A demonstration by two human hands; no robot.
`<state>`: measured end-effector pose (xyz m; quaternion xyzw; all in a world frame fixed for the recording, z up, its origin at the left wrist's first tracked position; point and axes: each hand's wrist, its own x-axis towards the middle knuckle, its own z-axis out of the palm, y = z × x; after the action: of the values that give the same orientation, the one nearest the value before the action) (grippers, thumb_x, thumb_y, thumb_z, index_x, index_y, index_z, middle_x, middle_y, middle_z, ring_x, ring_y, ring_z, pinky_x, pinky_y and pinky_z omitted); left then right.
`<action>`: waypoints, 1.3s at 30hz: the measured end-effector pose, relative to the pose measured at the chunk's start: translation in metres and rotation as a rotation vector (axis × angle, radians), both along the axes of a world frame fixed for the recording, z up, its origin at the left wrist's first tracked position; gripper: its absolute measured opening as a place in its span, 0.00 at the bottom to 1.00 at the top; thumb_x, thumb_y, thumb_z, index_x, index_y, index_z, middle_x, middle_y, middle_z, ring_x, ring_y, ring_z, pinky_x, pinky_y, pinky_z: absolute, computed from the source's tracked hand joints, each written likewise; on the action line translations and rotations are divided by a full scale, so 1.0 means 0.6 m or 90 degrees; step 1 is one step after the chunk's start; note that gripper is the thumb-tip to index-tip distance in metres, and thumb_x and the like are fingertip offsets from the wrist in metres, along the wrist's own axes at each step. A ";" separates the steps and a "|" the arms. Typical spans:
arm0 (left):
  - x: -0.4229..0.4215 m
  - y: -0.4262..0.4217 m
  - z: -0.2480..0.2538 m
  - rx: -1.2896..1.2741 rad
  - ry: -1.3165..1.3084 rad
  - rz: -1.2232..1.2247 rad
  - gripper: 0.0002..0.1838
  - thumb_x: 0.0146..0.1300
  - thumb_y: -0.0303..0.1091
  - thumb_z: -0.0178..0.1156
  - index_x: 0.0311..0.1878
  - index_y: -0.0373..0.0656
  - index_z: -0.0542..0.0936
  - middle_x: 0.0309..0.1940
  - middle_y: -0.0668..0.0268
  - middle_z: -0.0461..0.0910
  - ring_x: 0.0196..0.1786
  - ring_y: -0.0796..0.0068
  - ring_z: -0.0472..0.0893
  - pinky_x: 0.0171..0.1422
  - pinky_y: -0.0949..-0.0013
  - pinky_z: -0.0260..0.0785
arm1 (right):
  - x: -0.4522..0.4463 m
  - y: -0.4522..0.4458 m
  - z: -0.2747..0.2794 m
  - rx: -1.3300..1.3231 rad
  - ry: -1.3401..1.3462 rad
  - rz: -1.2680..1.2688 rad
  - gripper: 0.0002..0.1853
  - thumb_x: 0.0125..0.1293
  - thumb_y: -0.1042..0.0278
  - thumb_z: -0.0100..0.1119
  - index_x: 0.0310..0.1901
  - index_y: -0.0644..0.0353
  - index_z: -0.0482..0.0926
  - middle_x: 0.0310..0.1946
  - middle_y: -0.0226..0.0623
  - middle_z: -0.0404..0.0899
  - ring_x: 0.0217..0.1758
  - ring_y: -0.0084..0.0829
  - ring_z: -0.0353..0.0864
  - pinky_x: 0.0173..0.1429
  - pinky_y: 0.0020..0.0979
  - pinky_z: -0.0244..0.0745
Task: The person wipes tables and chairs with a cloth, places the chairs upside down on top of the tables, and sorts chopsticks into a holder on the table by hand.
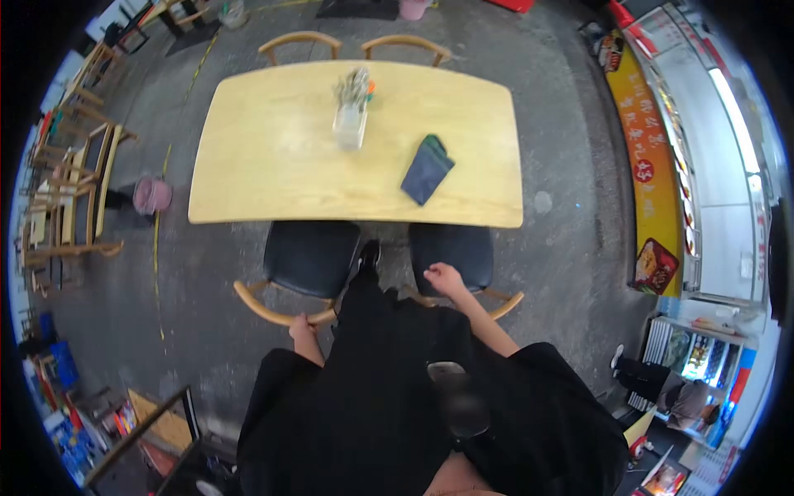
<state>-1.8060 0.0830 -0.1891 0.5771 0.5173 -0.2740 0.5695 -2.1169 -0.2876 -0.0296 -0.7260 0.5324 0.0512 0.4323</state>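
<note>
My left hand (303,327) is closed on the curved wooden backrest of the left black-seated chair (310,258). Over the seat of the right chair (463,258) is my right hand (445,279), its fingers curled; what they hold, if anything, is too small to tell. Both chairs stand at the near side of a light wooden table (273,157). A folded dark blue and green cloth (428,171) lies on the table's right half. Near the table's middle stands a vase with dried flowers (351,112).
Two wooden chairs (299,38) stand at the table's far side. A pink bin (152,196) is on the floor at left, near more chairs and tables. At right is a food counter with a yellow and orange sign (643,169). Another person (662,387) stands at lower right.
</note>
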 end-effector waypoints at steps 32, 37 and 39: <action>0.062 0.196 0.004 0.073 -0.177 -0.781 0.17 0.67 0.36 0.57 0.52 0.32 0.77 0.43 0.51 0.81 0.46 0.48 0.84 0.49 0.46 0.77 | 0.106 0.021 -0.086 0.113 -0.002 -0.141 0.18 0.69 0.55 0.64 0.48 0.62 0.85 0.30 0.35 0.85 0.27 0.27 0.85 0.30 0.30 0.79; 0.097 0.178 0.037 0.044 -0.078 -0.734 0.17 0.67 0.36 0.58 0.52 0.32 0.78 0.42 0.52 0.82 0.45 0.50 0.83 0.47 0.48 0.77 | 0.222 -0.035 -0.024 0.008 0.000 -0.112 0.18 0.66 0.54 0.66 0.46 0.62 0.86 0.28 0.37 0.86 0.27 0.28 0.86 0.37 0.32 0.79; 0.110 0.176 0.044 0.040 -0.060 -0.736 0.17 0.67 0.37 0.58 0.52 0.33 0.78 0.42 0.53 0.82 0.44 0.51 0.83 0.46 0.48 0.77 | 0.256 -0.052 -0.012 -0.042 -0.021 -0.121 0.19 0.65 0.53 0.66 0.46 0.62 0.86 0.30 0.39 0.87 0.28 0.29 0.87 0.40 0.32 0.80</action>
<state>-1.7397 0.1885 -0.1629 0.7941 0.1005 -0.4989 0.3324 -1.9633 -0.3186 -0.0368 -0.6866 0.5933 -0.0199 0.4197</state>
